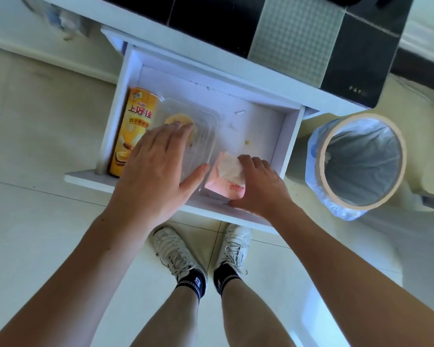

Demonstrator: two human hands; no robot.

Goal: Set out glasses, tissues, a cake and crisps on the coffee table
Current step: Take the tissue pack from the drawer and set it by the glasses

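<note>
A white drawer stands pulled out below me. An orange tube of crisps lies along its left wall. Beside it sits a clear plastic box holding a yellow cake. My left hand is spread flat over this box, fingers apart. A pink pack of tissues with a white tissue sticking out lies at the drawer's front right. My right hand rests on the pack, its fingers curled around it. No glasses are in view.
A bin lined with a pale blue bag stands on the floor right of the drawer. The dark coffee table top with a checked mat is above the drawer. My feet in white trainers stand just before the drawer front.
</note>
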